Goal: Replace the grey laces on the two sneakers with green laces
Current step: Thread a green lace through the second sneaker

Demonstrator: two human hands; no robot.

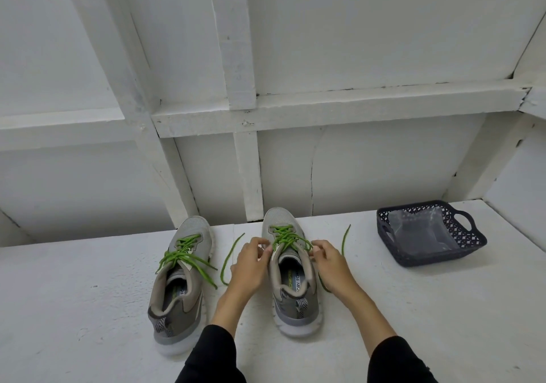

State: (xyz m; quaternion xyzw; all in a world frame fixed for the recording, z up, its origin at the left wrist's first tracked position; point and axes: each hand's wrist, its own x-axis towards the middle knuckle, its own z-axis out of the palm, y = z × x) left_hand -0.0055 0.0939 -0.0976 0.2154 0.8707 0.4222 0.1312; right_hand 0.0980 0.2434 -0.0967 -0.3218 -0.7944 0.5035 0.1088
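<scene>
Two grey sneakers stand side by side on a white surface, toes pointing away from me. The left sneaker (180,282) carries a green lace (184,254) threaded through its eyelets, with loose ends lying over its sides. The right sneaker (291,276) has a green lace (285,236) crossed through its eyelets. My left hand (251,264) pinches that lace at the shoe's left top eyelet. My right hand (329,263) pinches it at the right top eyelet. One free end (232,257) trails left of the shoe, the other (345,239) trails right.
A dark blue perforated basket (469,242) with handles sits at the right, holding a clear plastic bag (422,232). A white panelled wall (266,117) rises right behind the sneakers' toes. No grey laces are visible.
</scene>
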